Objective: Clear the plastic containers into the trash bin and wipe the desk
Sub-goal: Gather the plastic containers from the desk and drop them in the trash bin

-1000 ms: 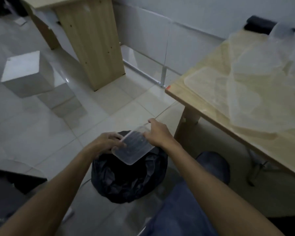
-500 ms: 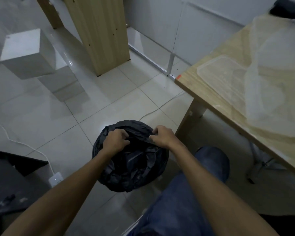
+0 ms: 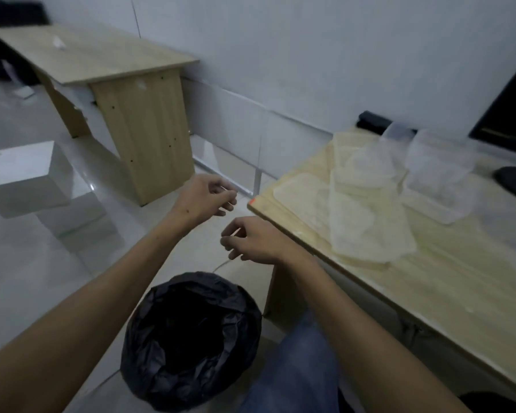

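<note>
While both hands, left hand (image 3: 204, 195) and right hand (image 3: 255, 240), hover empty with loosely curled grip above the trash bin (image 3: 191, 338), plastic containers (image 3: 438, 180) and lids (image 3: 367, 216) remain on the counter (image 3: 447, 281). Clearing looks only partly done, wiping not begun.

This looks like a plain office or workroom: two light wood-laminate desks, one near (image 3: 447, 272) and one further off (image 3: 81, 58), stand along a bare white wall (image 3: 310, 55) on a glossy floor of pale square tiles (image 3: 27, 263). A dark flat screen (image 3: 507, 108) rises at the back right of the near desk, and a round bin lined with a crumpled black plastic bag (image 3: 191, 338) sits on the floor just beside that desk's corner. A white box-like block (image 3: 21, 177) stands on the tiles to the left, and nothing homely such as bedding or cookware shows.
</note>
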`<act>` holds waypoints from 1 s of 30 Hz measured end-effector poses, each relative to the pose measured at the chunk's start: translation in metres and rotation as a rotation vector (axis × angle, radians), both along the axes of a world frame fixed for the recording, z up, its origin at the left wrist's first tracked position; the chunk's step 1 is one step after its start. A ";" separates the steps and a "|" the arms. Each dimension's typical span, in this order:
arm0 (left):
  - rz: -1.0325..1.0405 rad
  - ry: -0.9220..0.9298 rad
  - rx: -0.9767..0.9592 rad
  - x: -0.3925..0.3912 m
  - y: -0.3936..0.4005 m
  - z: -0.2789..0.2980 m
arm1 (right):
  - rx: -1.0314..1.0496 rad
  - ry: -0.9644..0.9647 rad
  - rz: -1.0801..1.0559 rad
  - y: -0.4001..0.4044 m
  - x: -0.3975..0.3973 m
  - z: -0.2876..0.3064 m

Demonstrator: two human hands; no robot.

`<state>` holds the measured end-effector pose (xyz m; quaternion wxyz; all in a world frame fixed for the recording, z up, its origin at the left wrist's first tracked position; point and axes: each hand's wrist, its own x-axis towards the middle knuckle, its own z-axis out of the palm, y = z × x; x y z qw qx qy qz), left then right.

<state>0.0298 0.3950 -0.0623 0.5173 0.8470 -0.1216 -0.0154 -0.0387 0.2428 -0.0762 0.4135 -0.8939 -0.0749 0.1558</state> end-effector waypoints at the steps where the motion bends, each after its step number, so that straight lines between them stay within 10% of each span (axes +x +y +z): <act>1: -0.010 -0.012 -0.003 0.001 -0.005 0.010 | 0.032 -0.009 0.007 -0.002 -0.003 0.013; 13: -0.143 0.006 0.141 0.003 -0.140 0.062 | -0.033 -0.502 -0.644 -0.141 -0.031 0.117; 20: -0.046 -0.116 0.744 0.033 -0.157 0.023 | -0.393 -0.075 -0.719 -0.202 -0.048 0.079; 30: 0.018 0.095 0.222 0.068 -0.150 0.039 | 0.236 -0.153 -0.867 -0.250 -0.066 0.080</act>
